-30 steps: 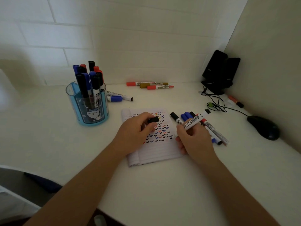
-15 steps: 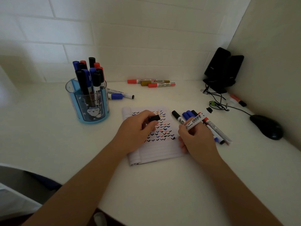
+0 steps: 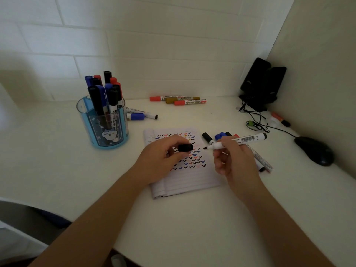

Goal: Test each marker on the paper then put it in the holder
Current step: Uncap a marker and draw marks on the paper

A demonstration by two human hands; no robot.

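Head cam — uncapped marker (image 3: 248, 139) in rt fingers (image 3: 228, 142), cap (image 3: 185, 147) in left fingers (image 3: 173, 140).

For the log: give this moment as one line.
left hand: pinches black plastic cap | right hand: holds uncapped white marker, tip toward cap | lined paper: rows of ticks | blue plastic holder: markers inside

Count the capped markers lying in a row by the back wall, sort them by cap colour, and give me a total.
Red-capped markers: 2
Gold-capped marker: 1
Total: 3
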